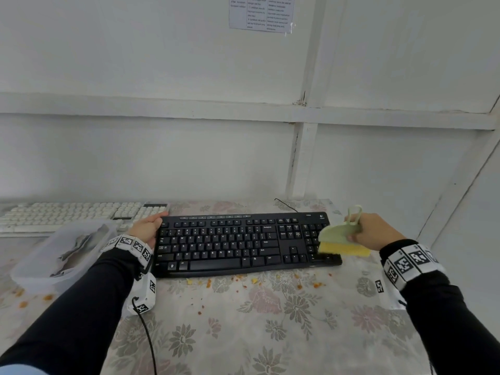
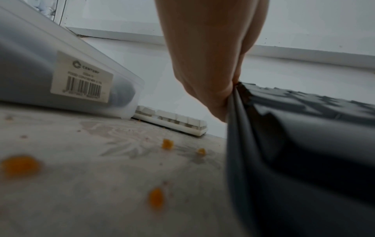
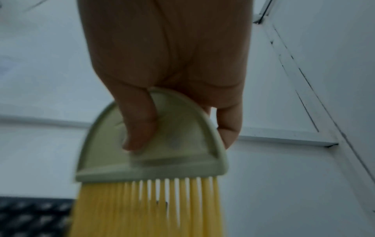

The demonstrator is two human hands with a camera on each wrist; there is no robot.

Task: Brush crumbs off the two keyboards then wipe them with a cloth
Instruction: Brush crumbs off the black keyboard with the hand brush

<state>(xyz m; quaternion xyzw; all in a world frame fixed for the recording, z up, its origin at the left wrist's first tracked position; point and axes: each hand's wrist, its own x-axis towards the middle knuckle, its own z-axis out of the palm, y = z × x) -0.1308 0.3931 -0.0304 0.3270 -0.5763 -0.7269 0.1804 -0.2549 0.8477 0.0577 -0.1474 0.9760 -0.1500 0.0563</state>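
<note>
Our left hand (image 1: 147,228) grips the black keyboard (image 1: 243,243) edge; right hand (image 1: 374,231) pinches the brush (image 1: 341,238) over its numpad — crumbs (image 1: 254,281) out front. White keyboard (image 1: 78,215) and all wiping likely remain.

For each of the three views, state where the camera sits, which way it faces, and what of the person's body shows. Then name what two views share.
Head: worn on the head, looking forward and down at the table; both sleeved arms, left hand and right hand show.
Left wrist: low beside the tablecloth, looking along the left hand gripping the black keyboard at its left end.
Right wrist: under the right hand, looking along it at the brush it holds.
Shared: head and left wrist views both show the white keyboard and plastic container.
</note>
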